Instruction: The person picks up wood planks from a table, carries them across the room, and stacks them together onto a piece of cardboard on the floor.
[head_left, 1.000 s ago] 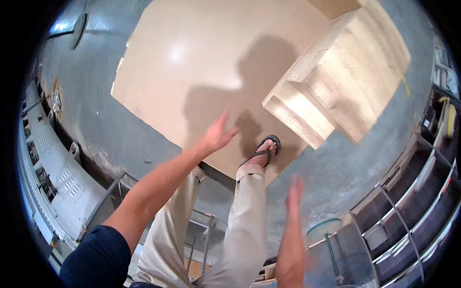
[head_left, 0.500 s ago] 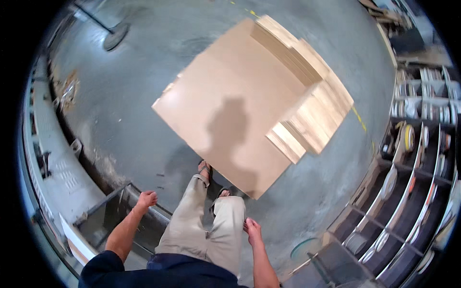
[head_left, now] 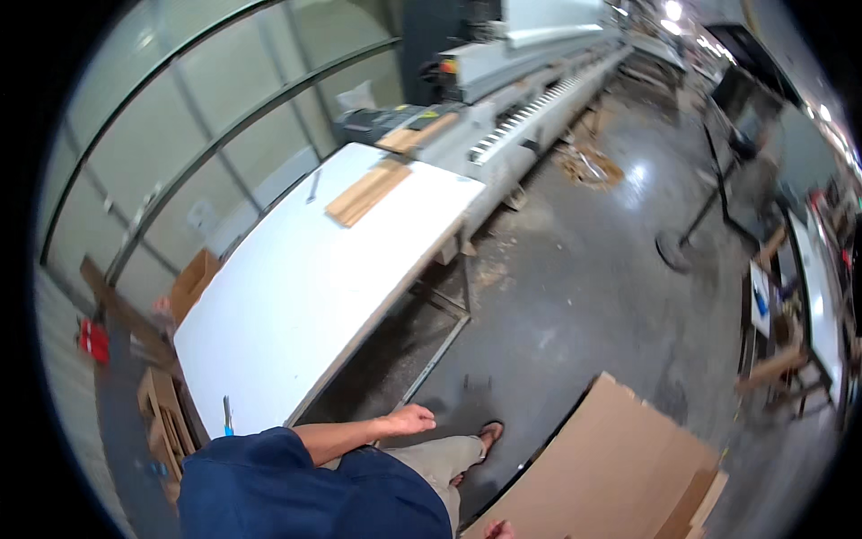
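Large brown board (head_left: pixel 620 467): flat on the concrete floor (head_left: pixel 584 296) at 5 o'clock, near corner toward centre, smaller light offcuts at its far corner.

Right hand (head_left: pixel 499 530): at 6 o'clock, cut off by the lower rim, just beside the board's near edge. Degree of opening not determinable; no contact with the board confirmed.

Left hand (head_left: pixel 409 420): just below centre, toward 6 o'clock, fingers loosely spread, palm down, holding nothing, above the floor near the white table (head_left: pixel 314 296).

Sandalled foot (head_left: pixel 489 436): on the floor between left hand and board edge, toes bare.

Likely hazards:
- Toe strike or pinch against the board edge, owing to open footwear close to it.
- Trip over the table's low frame rail at 6 to 7 o'clock, close to the legs.
- Snag on the small blue-handled tool (head_left: pixel 226 415) at the table's 8 o'clock end, near the left elbow.
- Slip on wood scrap (head_left: pixel 588 166) at 1 o'clock, beside the long machine (head_left: pixel 530 63).
- Displacement of the wooden strips (head_left: pixel 368 191) at 11 o'clock if the table is bumped.
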`<act>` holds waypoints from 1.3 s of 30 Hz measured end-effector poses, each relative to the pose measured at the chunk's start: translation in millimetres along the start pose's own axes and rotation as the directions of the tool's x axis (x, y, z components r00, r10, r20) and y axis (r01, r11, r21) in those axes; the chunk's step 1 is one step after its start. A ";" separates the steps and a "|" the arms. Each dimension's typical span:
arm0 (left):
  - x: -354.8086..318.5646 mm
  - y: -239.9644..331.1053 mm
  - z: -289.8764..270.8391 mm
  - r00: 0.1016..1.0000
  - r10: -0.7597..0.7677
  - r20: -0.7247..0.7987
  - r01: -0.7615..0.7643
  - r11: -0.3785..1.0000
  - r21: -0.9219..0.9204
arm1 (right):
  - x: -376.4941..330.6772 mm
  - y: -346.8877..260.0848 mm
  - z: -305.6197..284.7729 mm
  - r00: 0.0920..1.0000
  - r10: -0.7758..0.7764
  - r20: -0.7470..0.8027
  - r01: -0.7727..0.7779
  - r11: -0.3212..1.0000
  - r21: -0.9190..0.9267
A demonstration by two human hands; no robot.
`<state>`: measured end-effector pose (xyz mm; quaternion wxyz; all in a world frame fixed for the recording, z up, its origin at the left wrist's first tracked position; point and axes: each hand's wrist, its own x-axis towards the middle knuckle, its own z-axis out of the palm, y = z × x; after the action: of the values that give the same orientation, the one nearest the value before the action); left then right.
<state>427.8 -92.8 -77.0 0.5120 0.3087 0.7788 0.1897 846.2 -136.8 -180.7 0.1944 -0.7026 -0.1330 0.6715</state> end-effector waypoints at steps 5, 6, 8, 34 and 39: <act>-11.1 15.1 -108.1 0.866 0.304 -0.397 -0.343 0.939 -0.029 | 30.3 -1.0 7.2 0.991 0.136 -0.020 -0.135 0.940 -0.312; -3.1 13.4 -133.2 0.785 0.339 -0.518 -0.430 0.901 -0.062 | 30.8 -12.3 16.1 0.990 0.141 -0.011 -0.136 0.931 -0.338; 14.3 15.3 -191.9 0.801 0.182 -0.571 -0.308 0.942 -0.131 | 33.9 -34.8 35.7 0.990 0.139 0.000 -0.128 0.915 -0.382; 164.5 10.0 -445.9 0.524 0.359 -0.772 0.085 0.880 0.467 | -63.7 -405.4 698.3 -0.101 -0.317 0.943 0.957 -0.290 0.005; 160.1 28.3 -428.9 0.467 0.264 -0.844 0.175 0.908 0.381 | -41.7 -397.4 820.4 -0.416 -0.039 0.909 0.755 -0.572 0.321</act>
<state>-2.0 45.0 4.5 -0.0478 0.2883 0.9421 0.1642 56.5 275.4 17.4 0.1737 0.0776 -0.9531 0.2353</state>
